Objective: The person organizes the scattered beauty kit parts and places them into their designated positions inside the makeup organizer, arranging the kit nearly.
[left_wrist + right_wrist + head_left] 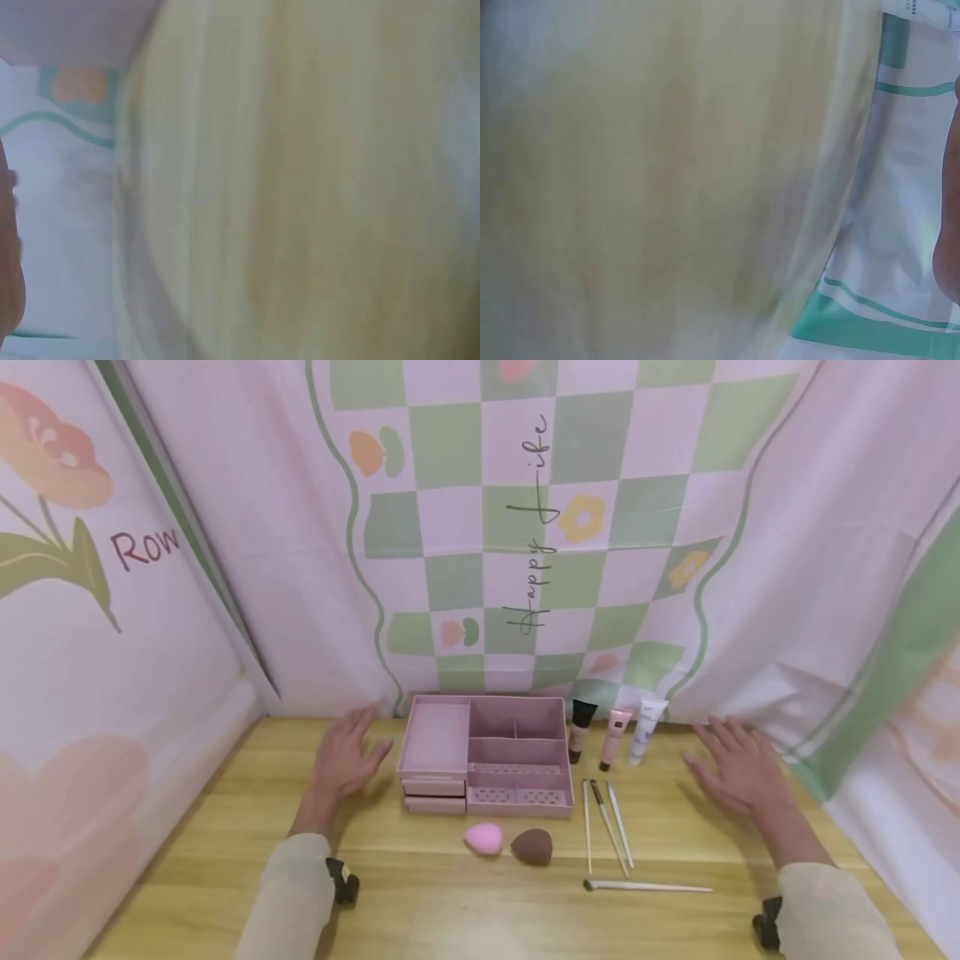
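My left hand lies with spread fingers over the back left of the table, just left of a pink organizer box with compartments and small drawers. At the back right, my right hand is spread the same way, nearest to a white tube. Beside that tube stand a pink tube and a black-capped tube. A pink makeup sponge and a brown makeup sponge lie in front of the box. Both hands hold nothing. Each wrist view shows only a sliver of its hand.
Several slim makeup brushes lie right of the sponges, one of them a brush set crosswise nearest me. The wooden table ends at a patterned curtain behind, with more printed cloth along the left side.
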A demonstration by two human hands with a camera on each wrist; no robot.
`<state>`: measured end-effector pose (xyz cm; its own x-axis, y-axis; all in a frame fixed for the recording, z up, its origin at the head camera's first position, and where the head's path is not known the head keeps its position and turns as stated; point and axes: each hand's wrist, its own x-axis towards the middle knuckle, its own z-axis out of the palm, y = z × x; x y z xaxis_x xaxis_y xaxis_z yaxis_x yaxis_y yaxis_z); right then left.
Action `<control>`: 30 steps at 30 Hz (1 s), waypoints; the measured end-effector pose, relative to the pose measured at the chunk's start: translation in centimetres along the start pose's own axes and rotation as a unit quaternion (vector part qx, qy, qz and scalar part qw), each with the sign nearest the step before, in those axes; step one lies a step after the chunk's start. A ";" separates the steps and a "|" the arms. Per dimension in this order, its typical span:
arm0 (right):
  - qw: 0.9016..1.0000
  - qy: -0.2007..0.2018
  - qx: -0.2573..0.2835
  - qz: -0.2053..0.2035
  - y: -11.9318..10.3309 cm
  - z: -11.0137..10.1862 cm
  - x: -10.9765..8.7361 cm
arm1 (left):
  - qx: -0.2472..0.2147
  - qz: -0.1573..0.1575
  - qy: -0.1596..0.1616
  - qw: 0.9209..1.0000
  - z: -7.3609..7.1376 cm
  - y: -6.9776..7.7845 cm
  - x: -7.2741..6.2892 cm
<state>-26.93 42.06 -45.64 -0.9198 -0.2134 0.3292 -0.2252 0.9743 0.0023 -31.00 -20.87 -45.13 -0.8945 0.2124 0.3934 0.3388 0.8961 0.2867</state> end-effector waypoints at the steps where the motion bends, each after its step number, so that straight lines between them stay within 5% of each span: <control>1: 1.000 0.001 0.000 0.000 -0.1 -0.1 0.1 | -0.022 -0.005 0.003 1.000 -0.1 0.2 0.0; 4: 1.000 0.008 -0.005 -0.002 -0.4 -0.6 0.6 | -0.105 -0.021 0.013 0.994 -0.2 0.8 0.1; 7: 1.000 0.017 -0.009 -0.004 -0.8 -1.2 0.8 | -0.196 -0.035 0.020 0.980 -0.2 1.4 0.2; 15: 0.999 0.045 0.030 -0.003 -2.3 -2.0 0.1 | -0.373 -0.058 0.001 0.926 0.6 3.1 -0.7; 22: 0.987 -0.005 0.141 0.078 -3.7 -2.9 -0.7 | -0.464 -0.054 -0.025 0.884 0.5 4.5 -0.9; 30: 0.970 -0.004 0.219 0.109 -5.9 -3.9 -1.3 | -0.542 -0.075 -0.050 0.836 0.6 5.2 -1.3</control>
<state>-23.13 36.85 -42.39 -0.9631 -0.0074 0.2692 -0.1376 0.8727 -0.4685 -28.30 -16.26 -44.71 -0.9523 0.2085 0.2226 0.2372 0.0475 0.9703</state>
